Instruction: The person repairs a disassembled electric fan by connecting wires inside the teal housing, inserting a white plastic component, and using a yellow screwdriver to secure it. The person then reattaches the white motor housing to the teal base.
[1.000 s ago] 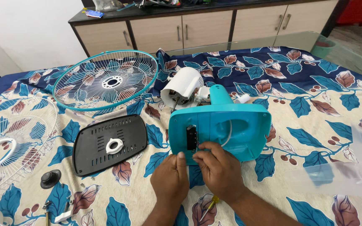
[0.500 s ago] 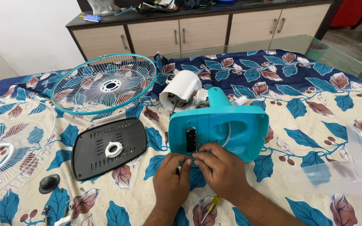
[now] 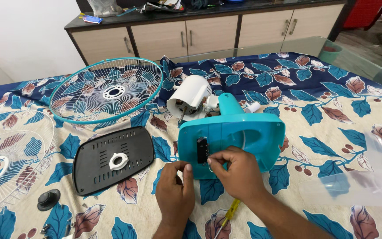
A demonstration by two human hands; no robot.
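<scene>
Fingers of the right hand pinch a white wire at the underside of the teal fan base, beside its black switch block, while the left hand curls loosely just below, holding nothing I can see. Both hands sit much as half a second ago, the left thumb lifted slightly. Fan base lies on the floral-covered table, near the black bottom plate and teal grille.
</scene>
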